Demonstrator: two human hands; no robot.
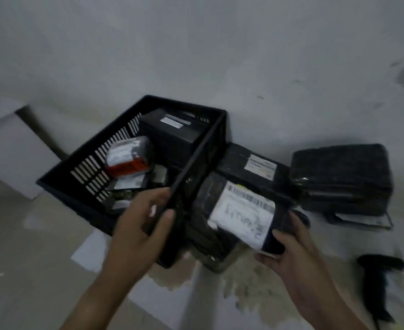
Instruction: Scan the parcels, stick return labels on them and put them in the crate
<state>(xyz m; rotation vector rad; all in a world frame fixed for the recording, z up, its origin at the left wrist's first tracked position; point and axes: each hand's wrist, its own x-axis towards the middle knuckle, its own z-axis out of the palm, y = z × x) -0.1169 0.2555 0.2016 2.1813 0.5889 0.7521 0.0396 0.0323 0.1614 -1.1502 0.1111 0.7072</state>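
A black slatted crate [81,167] sits on the floor against the wall and holds several parcels, among them a black box [172,132] and a grey packet with a red strip [128,157]. My left hand [141,222] grips the crate's right rim, thumb outside, fingers inside. Right of the crate lies a black-wrapped parcel with a white barcode label [239,215]; my right hand [289,248] holds its near right corner. Behind it is another black parcel with a label [251,165]. A black handheld scanner [379,279] lies on the floor at the right.
A stack of dark wrapped parcels [341,177] stands at the right by the wall. White sheets [89,253] lie on the floor under the crate's near corner. A white panel [7,148] and a dark post stand at the left.
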